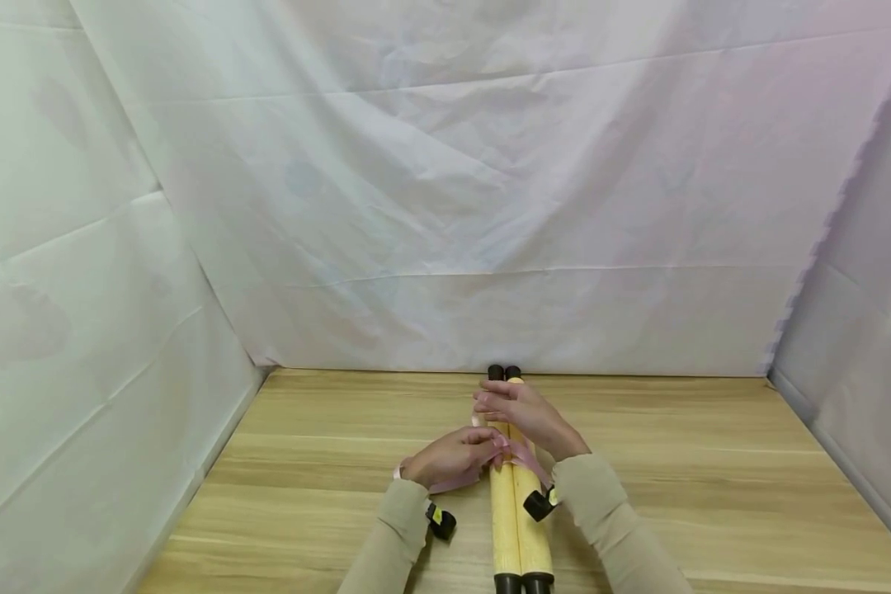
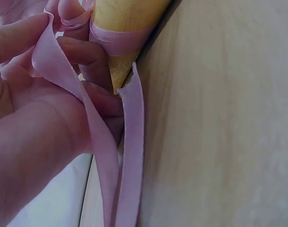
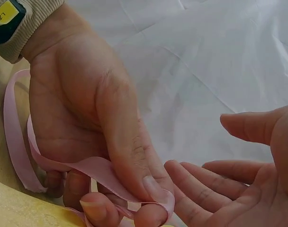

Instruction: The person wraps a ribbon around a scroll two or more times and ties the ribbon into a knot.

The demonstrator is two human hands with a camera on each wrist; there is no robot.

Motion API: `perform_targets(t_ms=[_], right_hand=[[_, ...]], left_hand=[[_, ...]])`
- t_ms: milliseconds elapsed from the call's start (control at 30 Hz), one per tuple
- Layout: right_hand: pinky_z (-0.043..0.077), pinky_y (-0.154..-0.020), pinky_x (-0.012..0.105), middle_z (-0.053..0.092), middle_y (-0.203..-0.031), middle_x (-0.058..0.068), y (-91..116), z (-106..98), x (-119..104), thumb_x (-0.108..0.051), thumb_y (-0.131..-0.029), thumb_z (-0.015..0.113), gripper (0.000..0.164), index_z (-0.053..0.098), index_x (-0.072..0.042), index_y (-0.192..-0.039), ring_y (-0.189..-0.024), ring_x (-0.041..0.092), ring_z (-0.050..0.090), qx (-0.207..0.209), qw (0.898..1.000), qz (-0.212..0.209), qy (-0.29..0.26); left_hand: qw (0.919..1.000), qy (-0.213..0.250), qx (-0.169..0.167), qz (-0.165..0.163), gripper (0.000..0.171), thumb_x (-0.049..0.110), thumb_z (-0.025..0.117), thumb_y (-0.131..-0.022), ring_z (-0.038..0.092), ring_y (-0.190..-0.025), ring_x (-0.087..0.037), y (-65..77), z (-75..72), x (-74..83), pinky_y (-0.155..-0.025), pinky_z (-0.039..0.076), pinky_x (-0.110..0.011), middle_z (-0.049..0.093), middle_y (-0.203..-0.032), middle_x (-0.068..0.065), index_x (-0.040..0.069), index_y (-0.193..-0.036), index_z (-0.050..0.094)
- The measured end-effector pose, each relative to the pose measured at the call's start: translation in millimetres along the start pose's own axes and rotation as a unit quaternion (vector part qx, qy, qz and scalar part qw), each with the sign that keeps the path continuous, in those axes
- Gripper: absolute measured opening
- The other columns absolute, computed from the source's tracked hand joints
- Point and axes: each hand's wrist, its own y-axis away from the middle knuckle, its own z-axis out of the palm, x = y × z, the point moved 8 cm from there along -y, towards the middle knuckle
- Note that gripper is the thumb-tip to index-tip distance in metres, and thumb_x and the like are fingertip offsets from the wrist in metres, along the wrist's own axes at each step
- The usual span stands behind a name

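Note:
Two yellow rods with black ends [image 1: 504, 516] lie side by side on the table, pointing away from me. A pink ribbon [image 1: 525, 460] is wound round their middle; the left wrist view shows its band flat against the yellow surface and a cut end [image 2: 132, 146] hanging loose. My left hand [image 1: 449, 456], at the left of the rods, pinches a loop of ribbon between thumb and finger, as the right wrist view also shows. Over the far part of the rods is my right hand [image 1: 530, 415], its fingers extended and apart from the ribbon; its palm [image 3: 272, 184] shows with nothing in it.
The wood-patterned table [image 1: 304, 495] spreads to both sides of the rods. A white cloth backdrop [image 1: 445, 206] hangs at the table's back edge, close to the rods' far ends, with more white cloth on both sides. Small black cameras [image 1: 441, 521] sit on both wrists.

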Motion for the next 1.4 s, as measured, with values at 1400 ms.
perform_targets(t_ms=[1400], right_hand=[[0.04, -0.051, 0.025, 0.06, -0.079, 0.007, 49, 0, 24, -0.026, -0.083, 0.071, 0.028, 0.066, -0.004, -0.099, -0.057, 0.013, 0.046, 0.043, 0.991, 0.055, 0.115]], left_hand=[[0.9951, 0.095, -0.028, 0.0, 0.033, 0.024, 0.052, -0.096, 0.026, -0.049, -0.019, 14.4, -6.9, -0.6, -0.043, 0.023, -0.028, 0.057, -0.08, -0.006, 0.011, -0.124, 0.064]])
